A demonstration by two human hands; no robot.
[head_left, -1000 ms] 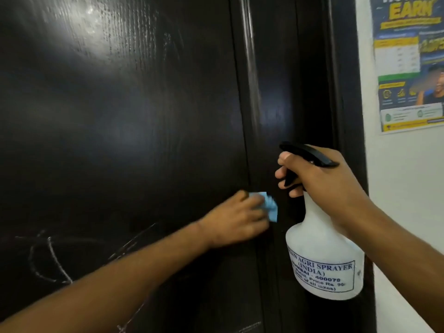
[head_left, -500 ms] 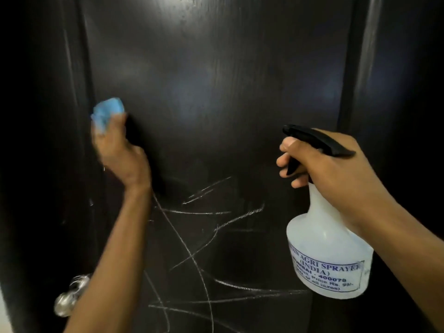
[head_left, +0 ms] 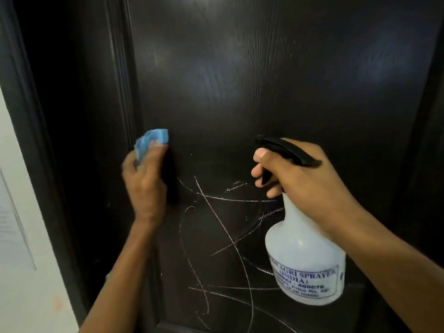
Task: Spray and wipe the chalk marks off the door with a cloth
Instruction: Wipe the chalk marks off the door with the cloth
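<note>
— Dark wood fills the view: what is on the door [head_left: 264,80]?

— White chalk marks [head_left: 216,227] cross its lower panel in loose, looping strokes, between the person's two forearms. A pale wall [head_left: 21,248] shows at the far left, past the door's dark frame [head_left: 50,164].

— And the left hand [head_left: 146,183]?

— Raised against the door at the left edge of the panel, just above and left of the scribbles. Its fingers [head_left: 157,152] are curled round a crumpled blue cloth [head_left: 150,140], which sticks out above them and lies against the wood.

— The right hand [head_left: 305,179]?

— Gripping a white spray bottle [head_left: 305,255] by the neck, fingers wrapped over the black trigger head [head_left: 286,150] — nozzle pointing left, toward the door. The bottle hangs upright in front of the right-hand part of the marks; its label reads "AGRI SPRAYER (INDIA)". Whether the trigger is pressed, one cannot tell.
</note>
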